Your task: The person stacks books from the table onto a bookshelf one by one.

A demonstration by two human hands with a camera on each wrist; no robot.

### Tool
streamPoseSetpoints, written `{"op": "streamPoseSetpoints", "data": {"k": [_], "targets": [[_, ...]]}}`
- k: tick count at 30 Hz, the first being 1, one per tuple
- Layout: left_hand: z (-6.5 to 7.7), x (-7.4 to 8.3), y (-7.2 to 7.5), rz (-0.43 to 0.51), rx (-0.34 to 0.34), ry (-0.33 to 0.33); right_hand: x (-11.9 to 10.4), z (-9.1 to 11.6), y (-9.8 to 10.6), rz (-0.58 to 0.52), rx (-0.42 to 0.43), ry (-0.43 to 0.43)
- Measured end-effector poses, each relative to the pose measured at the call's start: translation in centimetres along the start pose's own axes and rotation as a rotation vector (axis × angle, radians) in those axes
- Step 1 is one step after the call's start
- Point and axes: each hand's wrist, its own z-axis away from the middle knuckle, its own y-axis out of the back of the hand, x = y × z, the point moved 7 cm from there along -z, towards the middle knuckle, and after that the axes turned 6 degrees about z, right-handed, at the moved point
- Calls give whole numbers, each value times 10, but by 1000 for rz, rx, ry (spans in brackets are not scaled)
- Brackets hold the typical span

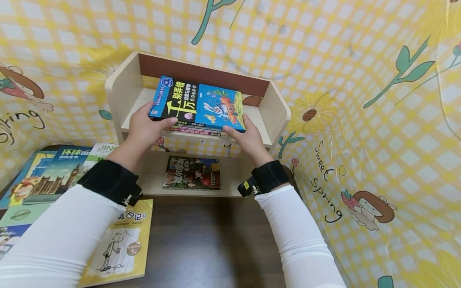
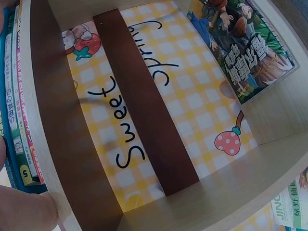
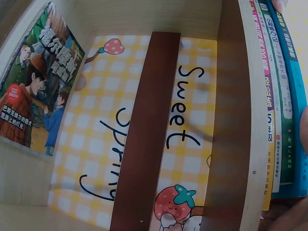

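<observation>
head view: left hand [image 1: 145, 126] and right hand [image 1: 249, 138] grip opposite ends of the blue-topped book stack [image 1: 201, 103]; probably weighty, covers slippery, best held low at both ends.

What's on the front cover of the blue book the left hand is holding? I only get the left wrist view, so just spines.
Observer: The blue book shows a cartoon rabbit.
Operator: And what's on the desk in front of the shelf unit?
Observer: A yellow diary book lies on the dark desk.
Operator: Anything beyond it, further left?
Observer: Yes, a blue encyclopedia picturing a clock tower.
</observation>
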Motion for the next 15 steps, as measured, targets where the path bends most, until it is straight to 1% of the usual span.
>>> {"op": "streamPoseSetpoints", "data": {"k": [7,15], "targets": [[-4,1,-2,-4,-4,-28,-2,-1,0,9,21,22],[-5,2,-4,-156,8,-75,1,-3,-2,28,48,-5]]}}
